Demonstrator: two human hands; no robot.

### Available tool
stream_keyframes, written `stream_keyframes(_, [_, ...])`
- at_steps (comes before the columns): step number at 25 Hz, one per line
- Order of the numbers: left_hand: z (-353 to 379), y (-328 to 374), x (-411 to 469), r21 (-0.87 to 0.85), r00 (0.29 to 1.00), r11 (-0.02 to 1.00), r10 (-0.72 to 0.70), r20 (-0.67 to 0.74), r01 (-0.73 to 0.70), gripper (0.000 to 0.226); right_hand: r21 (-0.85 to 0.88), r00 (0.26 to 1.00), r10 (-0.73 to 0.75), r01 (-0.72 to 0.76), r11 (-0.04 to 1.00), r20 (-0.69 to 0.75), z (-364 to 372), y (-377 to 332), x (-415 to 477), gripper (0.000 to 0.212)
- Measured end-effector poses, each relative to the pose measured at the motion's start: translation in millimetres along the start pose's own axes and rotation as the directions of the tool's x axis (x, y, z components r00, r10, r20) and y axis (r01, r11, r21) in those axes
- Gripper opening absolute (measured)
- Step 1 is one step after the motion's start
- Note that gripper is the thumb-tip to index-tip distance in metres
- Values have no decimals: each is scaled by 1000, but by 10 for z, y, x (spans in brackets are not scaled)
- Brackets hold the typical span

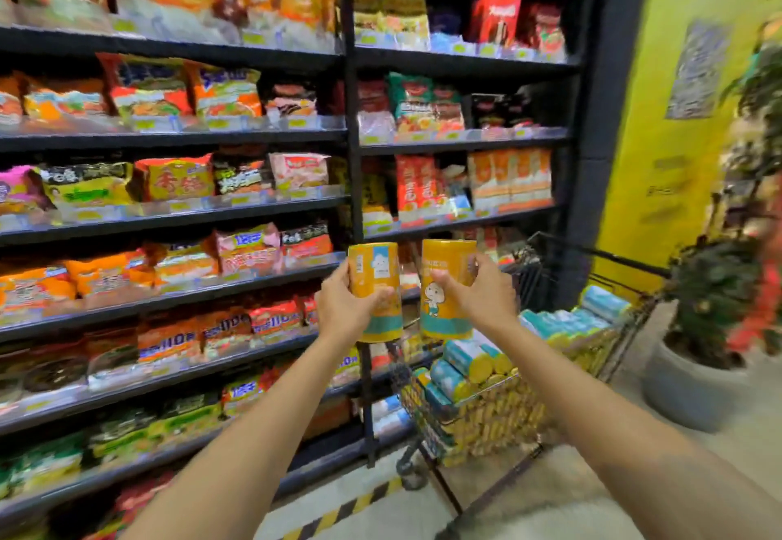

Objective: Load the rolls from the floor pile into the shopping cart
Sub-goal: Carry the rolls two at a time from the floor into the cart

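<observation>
Hands each gripping upright roll above cart.

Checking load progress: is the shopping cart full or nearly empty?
Full. The shopping cart is packed with rolls, and more rolls are heaped above its rim.

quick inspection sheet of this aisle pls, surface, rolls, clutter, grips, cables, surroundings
surface: pale floor with a black-and-yellow hazard strip by the shelving
job's things: shopping cart heaped with rolls; two upright orange rolls held above it, left roll, right roll
clutter: nothing seen loose on the visible floor
grips: left hand and right hand each closed on one roll
cables: nothing seen
surroundings: noodle-packet shelves, yellow wall, potted plant beside the cart
</observation>
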State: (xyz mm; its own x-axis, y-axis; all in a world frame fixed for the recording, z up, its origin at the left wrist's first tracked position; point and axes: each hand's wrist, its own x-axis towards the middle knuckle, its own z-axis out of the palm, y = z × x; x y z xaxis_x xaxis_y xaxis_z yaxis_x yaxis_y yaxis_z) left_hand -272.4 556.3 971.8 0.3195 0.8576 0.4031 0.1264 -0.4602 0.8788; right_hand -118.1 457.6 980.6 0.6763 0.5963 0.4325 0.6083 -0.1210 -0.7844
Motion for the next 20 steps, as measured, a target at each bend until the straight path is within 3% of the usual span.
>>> stream_keyframes(5, [1694,386,-19,-99,993,995,13,120,-1,50,-45,983,91,-99,994,-161,-1254,1107,354,49])
stream_keyframes(9, [2777,575,34,-174,971,984,1,238,42,44,-95,959,156,-183,979,-237,-1945,1806,673,38])
stream_keyframes(13, [3692,508,237,-179,947,980,-20,320,81,62,-66,951,183,-205,977,-248,-2186,2397,1179,32])
stream_keyframes(16, [4392,262,565,-184,930,975,-49,364,124,43,-103,951,212,-240,965,-224,-2210,2840,1688,33])
stream_keyframes(20, [5100,-56,1142,-184,926,964,-116,359,192,44,-148,948,257,-286,947,-189,-2125,3421,2426,35])
